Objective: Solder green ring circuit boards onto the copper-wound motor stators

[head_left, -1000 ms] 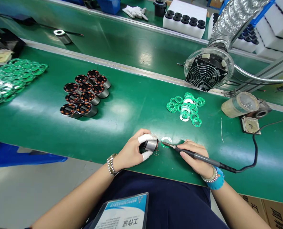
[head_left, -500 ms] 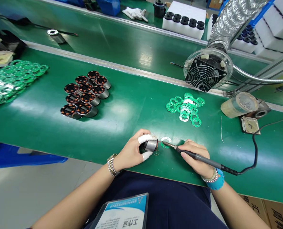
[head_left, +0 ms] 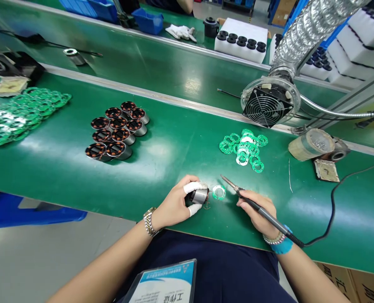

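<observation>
My left hand (head_left: 179, 202), with white finger cots on thumb and finger, grips a motor stator (head_left: 200, 196) lying on its side near the bench's front edge. Its wound end faces right, and thin wires stick out there. Just right of it lies a green ring-shaped circuit board (head_left: 218, 192); I cannot tell whether a wire joins the two. My right hand (head_left: 259, 210) is closed round a soldering iron (head_left: 262, 211), whose tip points up and left, raised clear of the ring board. A black cord trails from the iron's handle.
Several stators (head_left: 117, 130) stand grouped at left, beyond them a pile of green boards (head_left: 25, 113). Loose ring boards (head_left: 245, 147) lie ahead under a fan (head_left: 268, 105) on a foil duct. At right are a tub (head_left: 311, 144), a soldering sponge (head_left: 326, 170) and a solder strand (head_left: 290, 176).
The soldering iron's tip has lifted off the ring board, swinging up and to the right with my right hand. My left hand keeps the stator in place. The camera view has tilted slightly upward.
</observation>
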The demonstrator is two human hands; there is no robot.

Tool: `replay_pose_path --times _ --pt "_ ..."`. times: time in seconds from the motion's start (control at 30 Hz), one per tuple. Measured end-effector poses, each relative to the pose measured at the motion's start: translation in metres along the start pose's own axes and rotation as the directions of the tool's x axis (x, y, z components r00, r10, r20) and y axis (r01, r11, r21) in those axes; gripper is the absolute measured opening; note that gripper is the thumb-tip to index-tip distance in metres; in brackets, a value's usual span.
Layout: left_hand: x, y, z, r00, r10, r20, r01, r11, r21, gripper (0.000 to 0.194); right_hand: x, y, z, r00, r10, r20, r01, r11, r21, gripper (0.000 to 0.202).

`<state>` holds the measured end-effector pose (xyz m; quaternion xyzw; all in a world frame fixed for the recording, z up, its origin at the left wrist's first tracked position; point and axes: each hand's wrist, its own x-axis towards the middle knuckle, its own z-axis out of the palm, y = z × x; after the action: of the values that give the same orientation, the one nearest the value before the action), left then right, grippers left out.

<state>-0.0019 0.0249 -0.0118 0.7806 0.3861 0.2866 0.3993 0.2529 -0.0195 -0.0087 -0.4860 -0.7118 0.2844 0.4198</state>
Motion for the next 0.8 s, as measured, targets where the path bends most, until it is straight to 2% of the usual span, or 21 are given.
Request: replay_pose_path --times 0.13,0.27,0.3,0.37,0.43,0.5,0.57,0.63,0.7,0.8 --pt "0.001 0.001 -0.001 1.000 -0.018 0.009 0.018 1.000 -0.009 0.041 -0.002 0.003 0.004 0.997 -0.043 0.065 0.040 0.998 0.055 0.024" --pt "0.001 0.002 -0.001 0.998 -0.067 0.014 0.068 0.995 -0.077 0.039 0.005 -0.002 0.005 0.958 -0.203 0.201 0.215 0.976 -0.040 0.030" --pt "0.000 0.002 -0.001 0.996 -0.089 0.024 0.091 0.988 -0.128 0.040 0.007 -0.004 0.004 0.954 -0.224 0.199 0.245 0.966 -0.087 0.031" --pt "0.000 0.002 0.003 0.991 -0.119 0.057 0.129 0.965 -0.229 0.046 0.011 -0.008 0.004 0.968 -0.220 0.119 0.239 0.956 -0.171 0.030" --pt "0.000 0.002 0.007 0.989 -0.122 0.086 0.138 0.966 -0.220 0.051 0.014 -0.012 0.006 0.988 -0.155 -0.013 0.148 0.965 -0.218 0.025" --pt "0.001 0.003 0.012 0.992 -0.101 0.072 0.106 0.992 -0.073 0.049 0.016 -0.017 0.011 0.989 -0.061 -0.136 0.031 0.977 -0.212 0.022" --pt "0.002 0.003 0.016 0.997 -0.077 0.026 0.074 0.992 0.105 0.045 0.018 -0.020 0.018 0.979 0.046 -0.198 -0.073 0.988 -0.134 0.022" --pt "0.000 0.002 0.017 0.999 -0.033 -0.016 0.035 0.982 0.183 0.048 0.021 -0.024 0.025 0.967 0.160 -0.199 -0.163 0.987 0.003 0.023" --pt "-0.004 0.000 0.016 0.999 0.037 -0.033 -0.032 0.987 0.156 0.048 0.024 -0.026 0.030 0.953 0.255 -0.163 -0.231 0.960 0.156 0.023" --pt "-0.012 -0.004 0.010 0.985 0.166 -0.048 -0.162 0.984 0.077 0.021 0.028 -0.027 0.031 0.931 0.343 -0.123 -0.290 0.901 0.323 0.023"
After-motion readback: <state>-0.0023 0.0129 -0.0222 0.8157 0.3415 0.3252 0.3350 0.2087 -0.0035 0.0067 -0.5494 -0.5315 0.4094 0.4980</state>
